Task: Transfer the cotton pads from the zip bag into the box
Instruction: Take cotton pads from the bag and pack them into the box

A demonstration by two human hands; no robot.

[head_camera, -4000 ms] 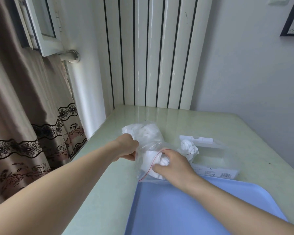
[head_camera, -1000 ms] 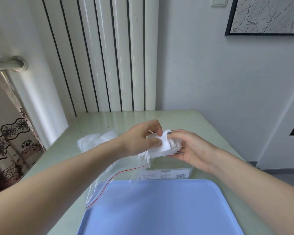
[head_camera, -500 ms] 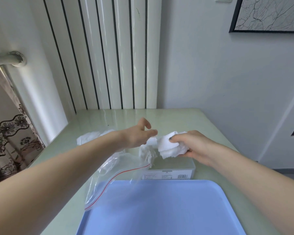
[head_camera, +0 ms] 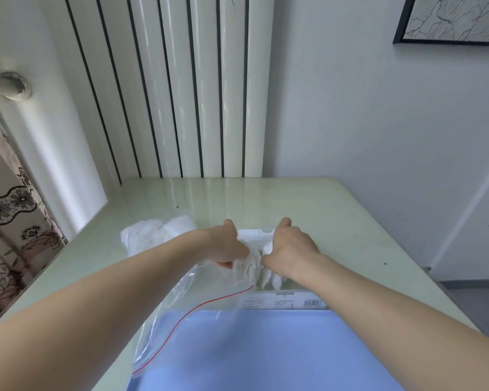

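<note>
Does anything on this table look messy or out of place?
Somewhat. The zip bag lies limp and open, half draped over the blue tray instead of flat on the table. A loose heap of white cotton sits apart, at the back left. Nothing looks damaged.

Glossy table [head_camera: 308, 204], clear plastic zip bag [head_camera: 198, 300], fluffy cotton pads [head_camera: 249, 263]

Pads [head_camera: 249, 263] white. Bag [head_camera: 198, 300] clear, red seal. Tray [head_camera: 266, 354] blue. Table [head_camera: 336, 221] pale green. Curtain [head_camera: 14, 221] brown, floral lace.
</note>
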